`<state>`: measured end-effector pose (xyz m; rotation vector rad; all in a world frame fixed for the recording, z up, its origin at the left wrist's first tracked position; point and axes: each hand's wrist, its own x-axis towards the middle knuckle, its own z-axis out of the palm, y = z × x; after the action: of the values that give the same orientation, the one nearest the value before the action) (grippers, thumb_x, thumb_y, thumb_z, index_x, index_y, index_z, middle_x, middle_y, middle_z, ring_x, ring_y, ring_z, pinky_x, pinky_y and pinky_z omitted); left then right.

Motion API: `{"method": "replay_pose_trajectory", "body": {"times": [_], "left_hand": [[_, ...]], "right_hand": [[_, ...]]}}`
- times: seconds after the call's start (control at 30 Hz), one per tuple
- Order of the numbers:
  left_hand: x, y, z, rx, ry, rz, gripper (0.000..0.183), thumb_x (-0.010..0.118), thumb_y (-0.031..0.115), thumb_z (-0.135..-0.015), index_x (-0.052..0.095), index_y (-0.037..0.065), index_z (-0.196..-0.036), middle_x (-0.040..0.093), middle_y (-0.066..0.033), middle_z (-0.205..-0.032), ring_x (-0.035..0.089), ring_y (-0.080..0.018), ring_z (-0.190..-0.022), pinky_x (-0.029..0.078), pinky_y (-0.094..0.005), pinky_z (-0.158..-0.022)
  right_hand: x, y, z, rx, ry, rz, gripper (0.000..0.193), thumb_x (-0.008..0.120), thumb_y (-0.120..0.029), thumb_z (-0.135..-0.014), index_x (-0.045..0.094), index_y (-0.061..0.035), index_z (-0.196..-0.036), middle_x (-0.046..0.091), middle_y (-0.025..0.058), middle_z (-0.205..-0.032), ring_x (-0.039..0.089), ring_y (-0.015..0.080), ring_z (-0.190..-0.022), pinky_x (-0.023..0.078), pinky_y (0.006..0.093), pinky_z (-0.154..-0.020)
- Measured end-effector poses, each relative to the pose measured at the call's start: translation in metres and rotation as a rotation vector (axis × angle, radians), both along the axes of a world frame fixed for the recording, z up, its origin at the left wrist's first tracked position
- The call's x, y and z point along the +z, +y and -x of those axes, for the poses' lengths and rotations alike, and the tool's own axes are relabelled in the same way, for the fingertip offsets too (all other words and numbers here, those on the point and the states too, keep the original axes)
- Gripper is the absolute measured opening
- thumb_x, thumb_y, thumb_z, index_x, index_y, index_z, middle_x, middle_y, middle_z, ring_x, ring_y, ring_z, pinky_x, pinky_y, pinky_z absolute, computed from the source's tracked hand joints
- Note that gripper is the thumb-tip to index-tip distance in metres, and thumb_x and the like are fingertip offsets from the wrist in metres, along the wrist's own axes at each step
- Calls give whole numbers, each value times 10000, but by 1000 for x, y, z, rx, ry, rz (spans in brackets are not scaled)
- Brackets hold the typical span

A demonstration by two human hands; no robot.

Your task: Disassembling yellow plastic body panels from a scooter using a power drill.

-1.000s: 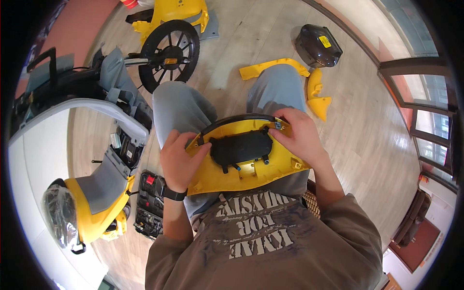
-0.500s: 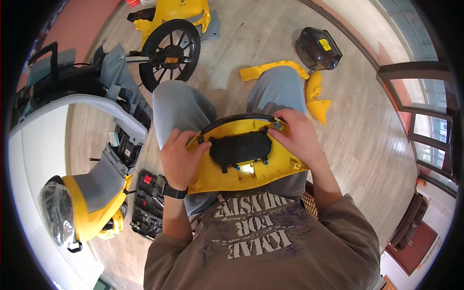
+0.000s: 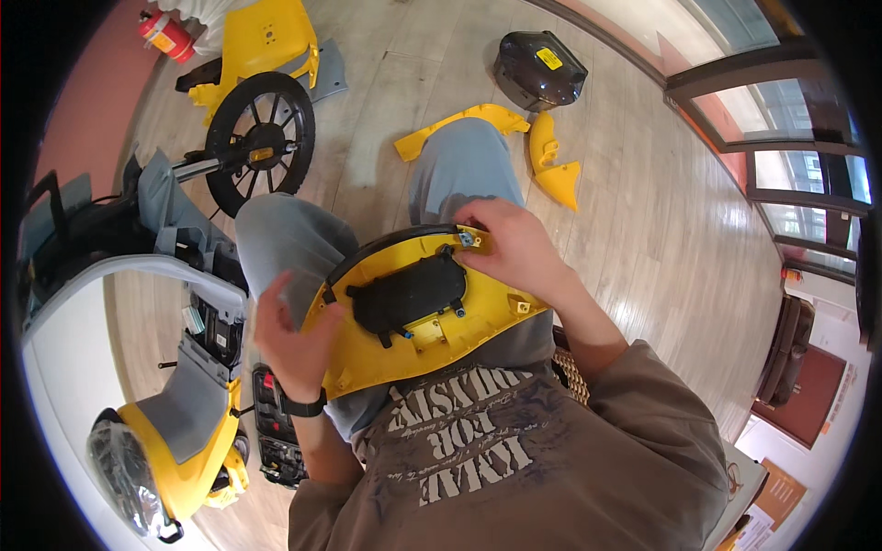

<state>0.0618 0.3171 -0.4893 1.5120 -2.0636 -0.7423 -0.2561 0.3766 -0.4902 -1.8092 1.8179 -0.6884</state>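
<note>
Across my lap lies a curved yellow scooter panel (image 3: 367,364), inner side up, with a black trim strip along its far edge. An oblong black housing (image 3: 409,292) sits in its middle, with small blue-tipped connectors on the near side. My right hand (image 3: 516,246) grips the panel's far right corner between thumb and fingers, beside a small metal fitting. At the left end, my left hand (image 3: 296,338) is slightly blurred, its fingers apart and raised off the trim. The thumb hovers close to the panel's left edge; whether it touches cannot be made out.
A partly stripped yellow-and-grey scooter (image 3: 184,386) stands at left, its front wheel (image 3: 259,145) farther off. Beside it lies an open tool case (image 3: 276,427). Yellow body parts (image 3: 551,165) and a dark top box (image 3: 540,72) rest on the floor ahead. A fire extinguisher (image 3: 167,37) stands far left.
My left hand has let go of the panel's left end and spread its fingers. The right hand keeps its hold. The panel now appears more tilted, and the whole view has shifted.
</note>
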Motion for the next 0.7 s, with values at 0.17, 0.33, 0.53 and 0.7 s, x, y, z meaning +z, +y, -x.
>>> {"method": "replay_pose_trajectory", "body": {"times": [0.17, 0.33, 0.53, 0.7], "left_hand": [[15, 24, 5, 434, 1250, -445, 362, 533, 240, -1013, 586, -22, -1258, 569, -41, -955, 482, -191, -785, 434, -325, -735], [41, 33, 52, -9, 1819, -1302, 729, 360, 519, -1059, 408, -62, -1497, 523, -233, -1461, 488, -360, -1363, 370, -466, -1159], [56, 39, 80, 31, 1782, -1483, 810, 236, 595, -1055, 397, -56, -1509, 516, -217, -1473, 498, -303, -1344, 338, -426, -1162], [48, 44, 77, -19, 1859, -1470, 833, 270, 617, -1047, 376, -58, -1524, 537, -191, -1445, 532, -266, -1263, 369, -404, -1119]], "right_hand": [[34, 7, 16, -174, -93, 74, 480, 821, -96, -753, 655, -73, -1203, 670, 84, -972, 639, 296, -903, 520, 391, -825], [82, 20, -20, -119, -212, 104, 364, 827, -77, -754, 716, -78, -1101, 663, 59, -975, 619, 275, -843, 518, 363, -767], [78, 21, -55, 253, 33, 322, 325, 825, -152, -742, 721, -123, -1048, 650, 0, -996, 609, 235, -892, 467, 358, -743], [66, 21, -55, 268, 13, 257, 326, 808, -184, -714, 726, -128, -1025, 622, -2, -989, 598, 226, -890, 443, 359, -736]]}}
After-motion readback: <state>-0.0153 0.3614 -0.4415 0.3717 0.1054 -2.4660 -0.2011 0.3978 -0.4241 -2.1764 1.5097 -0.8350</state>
